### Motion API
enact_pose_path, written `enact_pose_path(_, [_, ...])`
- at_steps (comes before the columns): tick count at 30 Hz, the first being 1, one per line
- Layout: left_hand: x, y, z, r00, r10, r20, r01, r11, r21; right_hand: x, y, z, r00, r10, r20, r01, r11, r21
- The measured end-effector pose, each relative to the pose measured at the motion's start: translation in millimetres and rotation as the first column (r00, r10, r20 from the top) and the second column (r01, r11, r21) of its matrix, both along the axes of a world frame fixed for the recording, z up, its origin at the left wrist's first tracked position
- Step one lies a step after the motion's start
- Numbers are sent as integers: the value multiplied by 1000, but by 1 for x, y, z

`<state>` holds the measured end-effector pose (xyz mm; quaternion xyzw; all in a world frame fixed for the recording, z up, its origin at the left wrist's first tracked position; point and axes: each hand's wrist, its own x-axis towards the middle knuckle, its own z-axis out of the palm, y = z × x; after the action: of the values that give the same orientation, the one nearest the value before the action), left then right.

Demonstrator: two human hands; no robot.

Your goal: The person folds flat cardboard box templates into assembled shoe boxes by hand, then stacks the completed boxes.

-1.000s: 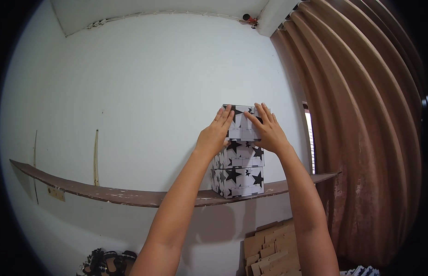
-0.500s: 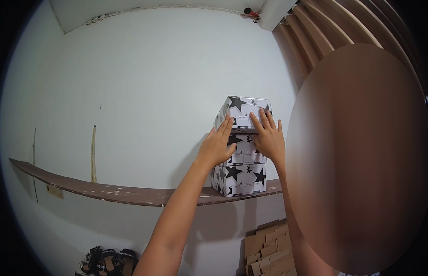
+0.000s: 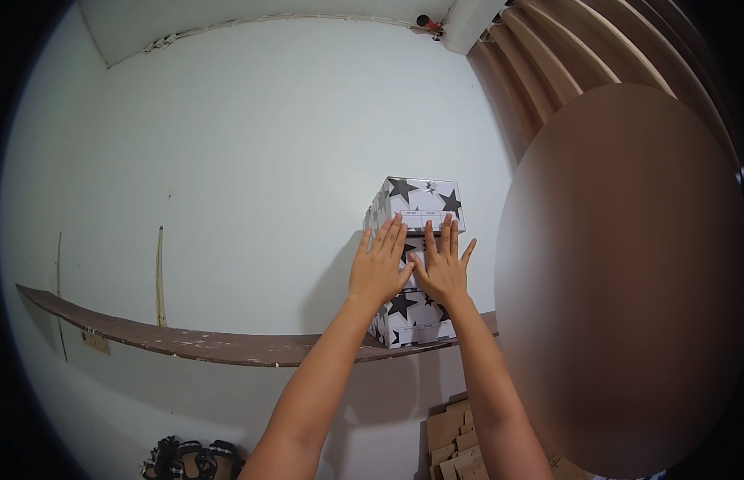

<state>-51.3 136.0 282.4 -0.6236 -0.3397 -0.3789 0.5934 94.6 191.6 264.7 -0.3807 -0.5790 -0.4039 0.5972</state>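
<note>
Hands (image 3: 380, 268) lowered, flat on star boxes (image 3: 420, 206)

Three star-patterned boxes stand stacked: a top box (image 3: 421, 204), a middle box (image 3: 415, 252) mostly hidden behind the hands, and a bottom box (image 3: 413, 322). Two hands are raised, a left hand (image 3: 379, 268) and a right hand (image 3: 441, 268). One shelf (image 3: 188, 342). One pair of sandals (image 3: 192, 460). One heap of cardboard (image 3: 456, 436).
</note>
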Motion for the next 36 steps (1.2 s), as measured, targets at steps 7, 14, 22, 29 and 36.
enact_pose_path(7, [-1, 13, -12, 995, 57, 76, -42, 983, -179, 0, -3, -2, 994, 81, 68, -65, 977, -205])
enact_pose_path(14, [-2, 13, -24, 994, 37, 103, -16, 980, -197, 14, -7, -2, 989, 19, 150, 17, 972, -236])
enact_pose_path(22, [36, -5, -61, 567, 85, 819, 466, 787, -404, 28, -5, -46, 900, 133, -416, -326, 839, -436])
enact_pose_path(29, [17, 44, -88, 468, -189, 863, 756, 591, -280, 13, -16, -60, 720, 412, -558, -646, 693, -321])
enact_pose_path(36, [21, 44, -94, 453, -286, 844, 787, 573, -229, 19, -9, -63, 692, 556, -460, -707, 651, -277])
